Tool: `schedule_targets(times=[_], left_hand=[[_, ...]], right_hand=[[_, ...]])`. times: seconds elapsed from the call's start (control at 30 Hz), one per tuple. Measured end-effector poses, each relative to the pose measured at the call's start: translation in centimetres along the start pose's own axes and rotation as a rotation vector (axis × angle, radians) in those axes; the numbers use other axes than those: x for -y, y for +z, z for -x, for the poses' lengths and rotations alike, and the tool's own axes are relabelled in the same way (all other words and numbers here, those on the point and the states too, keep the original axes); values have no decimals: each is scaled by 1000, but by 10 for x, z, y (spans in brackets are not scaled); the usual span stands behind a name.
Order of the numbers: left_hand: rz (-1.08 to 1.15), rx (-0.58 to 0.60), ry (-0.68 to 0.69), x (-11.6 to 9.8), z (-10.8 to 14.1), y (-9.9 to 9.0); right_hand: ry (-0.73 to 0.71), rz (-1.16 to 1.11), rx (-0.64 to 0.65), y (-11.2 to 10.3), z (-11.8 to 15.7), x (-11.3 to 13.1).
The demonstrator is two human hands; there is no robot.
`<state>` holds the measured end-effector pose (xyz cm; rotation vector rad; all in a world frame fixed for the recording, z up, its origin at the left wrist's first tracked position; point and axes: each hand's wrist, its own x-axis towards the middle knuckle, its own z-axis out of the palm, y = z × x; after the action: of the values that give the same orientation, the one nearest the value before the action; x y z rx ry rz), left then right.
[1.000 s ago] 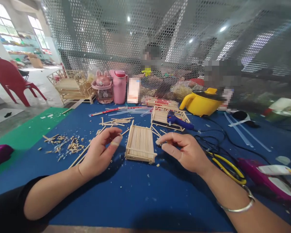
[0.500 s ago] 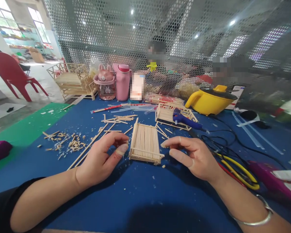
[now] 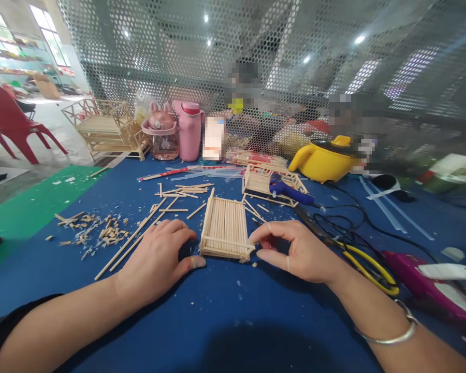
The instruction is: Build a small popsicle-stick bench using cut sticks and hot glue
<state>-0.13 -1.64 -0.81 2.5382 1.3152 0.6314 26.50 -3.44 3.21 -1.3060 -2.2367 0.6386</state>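
A small panel of wooden sticks (image 3: pixel 226 225) with low rails along its edges lies on the blue table between my hands. My left hand (image 3: pixel 161 252) rests just left of it, thumb and fingers apart, holding nothing. On the other side my right hand (image 3: pixel 295 251) has its fingertips close to the panel's right edge; a gap shows between thumb and forefinger, with nothing held. Whether those fingertips touch the panel is hard to tell. Loose sticks (image 3: pixel 184 190) lie behind the panel, and two long sticks (image 3: pixel 128 243) run beside my left hand.
Short stick offcuts (image 3: pixel 111 232) are scattered at the left. A blue glue gun (image 3: pixel 291 191) lies on another stick frame (image 3: pixel 254 182). Yellow-handled pliers (image 3: pixel 368 269), black cables and a purple tool (image 3: pixel 423 282) are at the right. Bottles (image 3: pixel 189 132) and a yellow pot (image 3: pixel 326 161) stand behind.
My left hand has lowered to the table and its fingers have spread forward. My right hand has moved nearer the panel's right edge. The whole view has shifted slightly.
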Motion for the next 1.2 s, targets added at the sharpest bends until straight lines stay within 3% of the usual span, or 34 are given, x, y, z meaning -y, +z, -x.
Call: schedule_targets(times=[0.17, 0.27, 0.37, 0.5, 0.7, 0.83, 1.03, 1.2], left_hand=[[17, 22, 38, 3, -4, 3], [63, 37, 33, 2, -5, 3], [83, 16, -17, 1, -6, -1], [52, -5, -74, 1, -6, -5], [35, -31, -95, 4, -8, 0], [25, -14, -80, 6, -11, 3], [71, 9, -88, 5, -12, -4], [112, -65, -89, 3, -10, -8]], right_hand=[[67, 95, -169, 2, -6, -13], [186, 201, -269, -5, -7, -24], [338, 346, -170, -17, -1, -31], [383, 430, 48, -25, 8, -31], [456, 526, 5, -21, 7, -28], [422, 411, -57, -23, 6, -36], [273, -46, -209, -11, -20, -44], [224, -189, -150, 7, -44, -41]])
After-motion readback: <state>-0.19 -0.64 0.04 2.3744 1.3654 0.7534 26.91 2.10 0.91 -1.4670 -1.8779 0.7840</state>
